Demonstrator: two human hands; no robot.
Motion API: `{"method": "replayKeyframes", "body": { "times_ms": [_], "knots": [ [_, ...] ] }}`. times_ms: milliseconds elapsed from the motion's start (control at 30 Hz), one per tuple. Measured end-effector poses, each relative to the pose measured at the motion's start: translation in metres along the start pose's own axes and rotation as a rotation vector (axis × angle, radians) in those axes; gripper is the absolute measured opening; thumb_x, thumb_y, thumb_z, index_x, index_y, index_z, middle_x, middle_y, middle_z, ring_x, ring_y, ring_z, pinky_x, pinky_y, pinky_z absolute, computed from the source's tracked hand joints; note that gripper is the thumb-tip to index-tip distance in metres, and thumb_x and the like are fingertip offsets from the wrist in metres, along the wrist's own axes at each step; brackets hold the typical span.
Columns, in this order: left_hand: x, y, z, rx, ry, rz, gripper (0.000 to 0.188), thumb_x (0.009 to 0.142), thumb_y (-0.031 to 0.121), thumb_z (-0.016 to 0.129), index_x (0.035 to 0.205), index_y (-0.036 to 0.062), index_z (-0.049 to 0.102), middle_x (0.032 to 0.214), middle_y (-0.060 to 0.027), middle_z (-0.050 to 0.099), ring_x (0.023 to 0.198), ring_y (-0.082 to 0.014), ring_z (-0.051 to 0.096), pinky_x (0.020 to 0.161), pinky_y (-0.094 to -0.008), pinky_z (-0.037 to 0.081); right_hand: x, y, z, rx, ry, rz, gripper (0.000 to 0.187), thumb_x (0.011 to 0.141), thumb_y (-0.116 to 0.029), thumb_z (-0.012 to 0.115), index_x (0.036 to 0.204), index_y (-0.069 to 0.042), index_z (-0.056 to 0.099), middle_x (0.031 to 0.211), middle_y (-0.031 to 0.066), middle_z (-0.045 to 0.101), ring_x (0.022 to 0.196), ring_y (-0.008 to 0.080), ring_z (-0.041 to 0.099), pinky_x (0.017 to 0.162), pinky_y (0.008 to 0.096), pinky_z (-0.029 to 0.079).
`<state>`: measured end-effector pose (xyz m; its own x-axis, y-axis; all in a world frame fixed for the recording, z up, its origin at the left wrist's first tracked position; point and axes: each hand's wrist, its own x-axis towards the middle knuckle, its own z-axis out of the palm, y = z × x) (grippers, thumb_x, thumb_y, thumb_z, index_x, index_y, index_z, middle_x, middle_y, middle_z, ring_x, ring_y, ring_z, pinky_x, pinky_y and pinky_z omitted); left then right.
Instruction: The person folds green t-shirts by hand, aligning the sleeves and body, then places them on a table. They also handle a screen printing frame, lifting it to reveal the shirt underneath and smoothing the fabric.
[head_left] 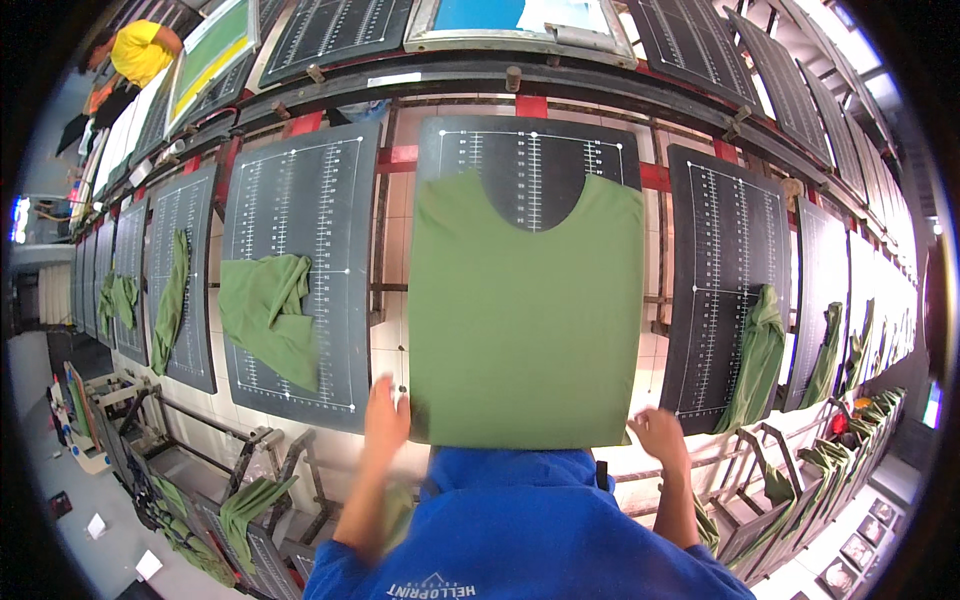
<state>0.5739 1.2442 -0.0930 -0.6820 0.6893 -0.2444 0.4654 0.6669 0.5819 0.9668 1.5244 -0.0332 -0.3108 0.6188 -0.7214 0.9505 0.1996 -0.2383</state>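
On the centre board: a green shirt piece (525, 320) lies flat and smooth over the black printing board (530, 165), covering it from side edge to side edge; its scooped neckline leaves the board's top part with the white ruler marks bare.
Shirt's lower edge: it runs along the board's near edge, just above my blue sleeves, between my two hands.
Left hand (385, 415): it sits at the shirt's lower left corner, fingers (383, 390) pointing up and together, touching or just beside the fabric edge; I cannot tell whether they pinch the cloth.
Right hand (660, 435): it is at the lower right corner, fingers (650, 420) curled loosely toward the fabric edge, blurred, so I cannot tell if they grip anything.
Left neighbour board (300, 270): a crumpled green shirt (270, 315) lies on its lower left part, well apart from my left hand.
Right neighbour board (725, 280): another green shirt (755, 360) hangs bunched at its lower right corner.
Far upper left corner of the row: a person in a yellow top (140, 50) stands by the boards.
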Motion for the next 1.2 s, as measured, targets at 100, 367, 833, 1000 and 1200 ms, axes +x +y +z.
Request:
{"method": "replayKeyframes", "body": {
  "times_ms": [100, 367, 833, 1000, 1200],
  "knots": [
    [0.112, 0.059, -0.012, -0.073, 0.105, 0.199, 0.036, 0.092, 0.006, 0.055, 0.126, -0.0059, 0.048, 0.118, -0.0253, 0.054, 0.109, -0.0410, 0.054, 0.091, -0.0448, 0.046, 0.063, -0.110, -0.055, 0.134, 0.256, -0.383, 0.031, 0.090, -0.028, 0.062, 0.104, 0.000, 0.063, 0.097, 0.0211, 0.067, 0.090, 0.0388, 0.064, 0.078, 0.0448, 0.050],
    [0.300, 0.131, 0.004, 0.133, 0.301, 0.238, 0.028, 0.090, 0.012, 0.062, 0.112, -0.0030, 0.053, 0.109, -0.0242, 0.056, 0.103, -0.0409, 0.053, 0.089, -0.0472, 0.044, 0.255, -0.332, -0.089, 0.108, 0.607, -0.749, 0.032, 0.086, -0.028, 0.067, 0.104, -0.003, 0.062, 0.101, 0.0138, 0.066, 0.095, 0.0319, 0.064, 0.082, 0.0439, 0.051],
    [0.303, 0.117, -0.044, -0.470, -0.237, 0.050, 0.027, 0.086, 0.018, 0.071, 0.095, -0.0042, 0.060, 0.081, -0.0127, 0.063, 0.073, -0.0211, 0.058, 0.070, -0.0362, 0.047, 0.271, -0.339, -0.107, 0.395, 0.233, -0.861, 0.017, 0.089, -0.012, 0.062, 0.095, -0.002, 0.051, 0.087, 0.0146, 0.065, 0.081, 0.0326, 0.064, 0.071, 0.0410, 0.049],
    [0.318, 0.106, -0.038, -0.193, -0.082, 0.026, 0.027, 0.084, 0.020, 0.072, 0.090, -0.0044, 0.061, 0.080, -0.0162, 0.064, 0.074, -0.0269, 0.061, 0.069, -0.0373, 0.047, 0.290, -0.340, -0.095, 0.323, 0.424, -0.969, 0.020, 0.087, -0.012, 0.065, 0.099, -0.002, 0.052, 0.089, 0.0144, 0.064, 0.087, 0.0317, 0.062, 0.076, 0.0418, 0.049],
    [0.314, 0.112, -0.029, 0.095, 0.218, 0.041, 0.024, 0.085, 0.018, 0.070, 0.089, -0.0018, 0.057, 0.086, -0.0171, 0.063, 0.081, -0.0383, 0.058, 0.071, -0.0448, 0.046, 0.290, -0.332, -0.107, 0.201, 0.596, -0.907, 0.027, 0.083, -0.012, 0.069, 0.105, -0.003, 0.057, 0.102, 0.0136, 0.063, 0.100, 0.0321, 0.058, 0.085, 0.0426, 0.047]
  ]
}}
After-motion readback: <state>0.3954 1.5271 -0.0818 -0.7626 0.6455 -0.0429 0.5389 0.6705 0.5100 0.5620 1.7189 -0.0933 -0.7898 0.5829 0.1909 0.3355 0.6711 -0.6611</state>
